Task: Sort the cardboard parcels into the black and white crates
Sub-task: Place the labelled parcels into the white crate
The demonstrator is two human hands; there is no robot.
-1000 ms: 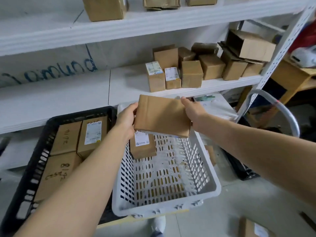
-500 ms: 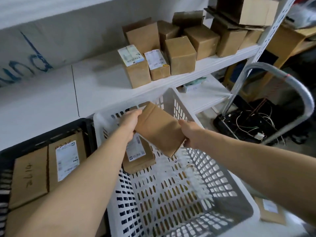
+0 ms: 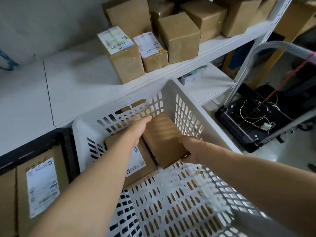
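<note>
Plain cardboard parcel held low inside the white crate, in its far right corner; bottom contact with the crate floor can't be told. Long axis runs from the near end at the right hand toward the crate's far wall, angled slightly left; broad unlabelled face up, tilted.

Left hand lies along the parcel's left edge, fingers stretched toward the far end, flat against it rather than curled. Right hand has its grip closed on the near right corner, fingers wrapped under the edge. So both hands are on the parcel, one at each side.

Just left of the grip, under the left forearm, a labelled parcel lies in the same crate, white label up, touching or nearly touching the held one. Further left of the grip, the black crate sits against the white crate and holds another labelled box, plus one more cut off at the frame edge.

Beyond the grip, above the crate's far wall, a white shelf carries a cluster of brown boxes, two with shipping labels. Right of the grip, past the crate wall, a grey metal cart handle and a black tray with loose wires on the floor.
</note>
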